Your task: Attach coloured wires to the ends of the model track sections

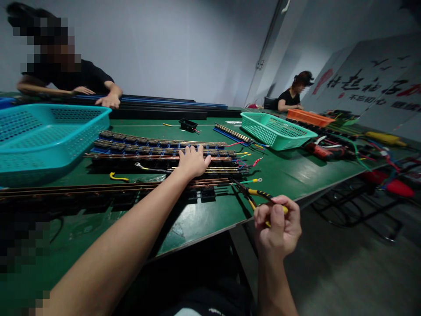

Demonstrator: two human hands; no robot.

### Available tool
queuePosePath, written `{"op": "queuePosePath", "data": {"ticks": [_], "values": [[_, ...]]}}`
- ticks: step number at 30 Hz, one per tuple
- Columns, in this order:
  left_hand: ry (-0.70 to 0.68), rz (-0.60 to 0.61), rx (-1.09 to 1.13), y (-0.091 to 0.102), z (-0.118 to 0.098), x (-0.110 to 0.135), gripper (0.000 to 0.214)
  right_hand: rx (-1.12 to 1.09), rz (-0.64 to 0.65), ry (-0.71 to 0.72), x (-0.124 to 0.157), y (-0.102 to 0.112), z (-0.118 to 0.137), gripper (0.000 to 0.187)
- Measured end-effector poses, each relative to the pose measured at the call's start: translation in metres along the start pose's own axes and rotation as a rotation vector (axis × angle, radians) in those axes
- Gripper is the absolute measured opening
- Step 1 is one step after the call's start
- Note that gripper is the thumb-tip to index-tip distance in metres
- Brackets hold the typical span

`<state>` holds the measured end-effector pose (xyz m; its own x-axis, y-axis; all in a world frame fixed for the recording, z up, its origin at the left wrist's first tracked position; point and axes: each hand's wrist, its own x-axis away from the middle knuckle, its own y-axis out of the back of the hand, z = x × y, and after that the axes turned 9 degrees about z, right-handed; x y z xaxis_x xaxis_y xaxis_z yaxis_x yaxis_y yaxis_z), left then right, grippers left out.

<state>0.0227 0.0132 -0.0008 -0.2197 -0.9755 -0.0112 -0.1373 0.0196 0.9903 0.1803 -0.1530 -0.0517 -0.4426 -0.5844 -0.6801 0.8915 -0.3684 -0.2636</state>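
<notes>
My left hand [192,161] reaches out over the green table [289,173], its fingers spread flat on a stack of long strips with copper rails and blue holders [144,147]. Nothing is held in it. My right hand [278,226] is closed around the yellow and black handles of a pair of pliers [255,193] at the table's near edge, the jaws pointing left toward the end of a long copper-railed strip [98,188]. Short coloured wires with ring terminals [251,161] stick out of the strips' right ends.
A blue basket [42,140] stands at the left, a green basket [274,129] at the right, an orange tray [309,117] behind it. Two other people sit at the far side. Tools and cables [332,151] lie at the right. Loose wires [118,177] lie by the strips.
</notes>
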Motion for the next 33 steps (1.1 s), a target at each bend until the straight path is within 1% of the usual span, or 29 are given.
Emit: {"op": "queuePosePath", "data": {"ticks": [1, 3, 6, 8, 10, 13, 14, 16, 17, 19, 21, 25, 28, 33], "values": [[0.001, 0.001, 0.0, 0.0, 0.0, 0.0, 0.06, 0.007, 0.016, -0.003, 0.0, 0.001, 0.002, 0.009], [0.001, 0.001, 0.0, 0.001, 0.0, 0.001, 0.06, 0.027, 0.058, 0.022, 0.002, 0.006, 0.006, 0.019], [-0.003, 0.002, 0.001, 0.003, -0.001, 0.003, 0.059, 0.073, 0.094, 0.14, 0.004, 0.012, 0.018, 0.04], [-0.005, 0.004, 0.005, 0.003, -0.001, 0.003, 0.059, 0.11, 0.094, 0.231, -0.003, 0.011, 0.026, 0.05], [-0.006, 0.004, 0.007, 0.003, -0.001, 0.003, 0.059, 0.124, 0.085, 0.307, -0.018, 0.006, 0.031, 0.054], [-0.005, 0.003, 0.003, 0.002, -0.001, 0.003, 0.058, 0.096, 0.086, 0.346, -0.056, -0.009, 0.026, 0.048], [-0.006, 0.002, 0.002, 0.002, 0.0, 0.003, 0.058, 0.088, 0.11, 0.325, -0.071, -0.014, 0.02, 0.043], [-0.009, -0.001, 0.001, 0.002, 0.0, 0.003, 0.058, 0.112, 0.144, 0.234, -0.098, -0.023, 0.004, 0.032], [-0.01, -0.002, 0.0, 0.001, 0.0, 0.003, 0.058, 0.136, 0.156, 0.19, -0.108, -0.026, -0.004, 0.029], [-0.009, -0.003, -0.002, 0.001, 0.0, 0.002, 0.058, 0.169, 0.19, 0.153, -0.123, -0.029, -0.021, 0.029], [-0.007, -0.005, -0.007, 0.001, 0.0, 0.002, 0.058, 0.18, 0.217, 0.134, -0.129, -0.029, -0.034, 0.031], [-0.011, -0.005, -0.015, 0.001, 0.0, 0.002, 0.058, 0.215, 0.227, 0.097, -0.123, -0.025, -0.05, 0.029], [-0.007, -0.003, -0.011, 0.001, 0.0, 0.001, 0.06, 0.255, 0.22, 0.099, -0.118, -0.023, -0.056, 0.025], [-0.014, -0.012, -0.008, -0.001, 0.0, 0.0, 0.062, 0.249, 0.173, 0.104, -0.115, -0.024, -0.058, 0.027]]}}
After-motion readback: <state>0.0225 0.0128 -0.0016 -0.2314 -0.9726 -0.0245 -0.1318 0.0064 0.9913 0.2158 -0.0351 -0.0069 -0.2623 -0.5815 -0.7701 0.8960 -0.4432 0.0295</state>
